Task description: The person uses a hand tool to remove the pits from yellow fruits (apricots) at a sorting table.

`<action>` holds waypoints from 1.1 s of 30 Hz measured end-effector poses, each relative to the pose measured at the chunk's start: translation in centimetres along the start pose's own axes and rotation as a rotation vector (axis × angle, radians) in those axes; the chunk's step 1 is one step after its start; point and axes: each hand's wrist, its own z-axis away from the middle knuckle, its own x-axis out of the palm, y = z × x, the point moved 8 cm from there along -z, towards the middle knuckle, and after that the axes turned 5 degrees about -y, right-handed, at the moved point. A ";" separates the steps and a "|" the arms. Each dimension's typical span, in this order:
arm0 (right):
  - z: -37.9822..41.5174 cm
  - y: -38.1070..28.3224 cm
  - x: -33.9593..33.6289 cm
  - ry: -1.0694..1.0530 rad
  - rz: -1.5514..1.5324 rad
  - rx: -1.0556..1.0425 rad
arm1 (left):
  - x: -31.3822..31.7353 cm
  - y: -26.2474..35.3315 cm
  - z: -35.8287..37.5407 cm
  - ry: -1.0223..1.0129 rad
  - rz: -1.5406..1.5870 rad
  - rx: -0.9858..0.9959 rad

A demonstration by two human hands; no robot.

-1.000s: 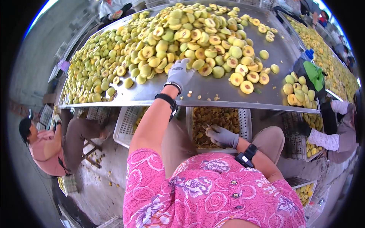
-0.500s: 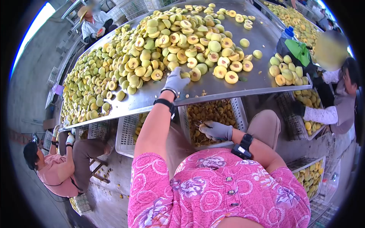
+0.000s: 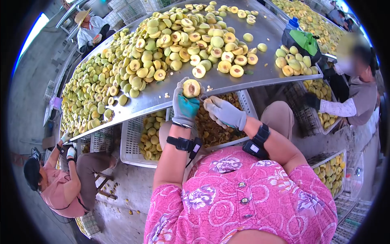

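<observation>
A peach half (image 3: 191, 88), its cut face and reddish pit hollow turned up, sits in my gloved left hand (image 3: 185, 106), whose fingers close round it just off the table's front edge. Close by on the right, my gloved right hand (image 3: 225, 112) is closed on a small thin tool, mostly hidden by the fingers, its tip pointing at the fruit. Beneath both hands is a white crate (image 3: 248, 106) of brownish scraps (image 3: 219, 134). Halved peaches (image 3: 174, 44) with yellow-green skin lie heaped on the metal table (image 3: 260, 67) in front.
A second crate (image 3: 132, 152) of peach halves stands left of my legs. A green bag (image 3: 305, 42) and a blue-capped bottle (image 3: 293, 23) are at the table's right end. Co-workers sit at left (image 3: 61, 181), far left (image 3: 91, 30) and right (image 3: 357, 93), with more crates around.
My left hand has come back from the heap to the table's front edge with a peach half. My right hand has risen from over the crate to meet it.
</observation>
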 end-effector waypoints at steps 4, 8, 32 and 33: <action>-0.1 -1.5 0.0 0.045 0.035 -0.058 | 1.0 -0.8 1.0 -0.093 -0.188 0.046; -0.4 -1.5 -0.2 0.074 0.084 -0.059 | 1.4 -1.6 1.9 -0.090 -0.069 -0.009; 1.2 2.7 2.5 -0.115 -0.232 0.046 | 3.9 -2.8 4.1 0.002 -0.506 -0.100; 0.7 3.1 2.4 -0.125 -0.245 0.051 | 4.3 -2.9 4.1 0.007 -0.528 -0.138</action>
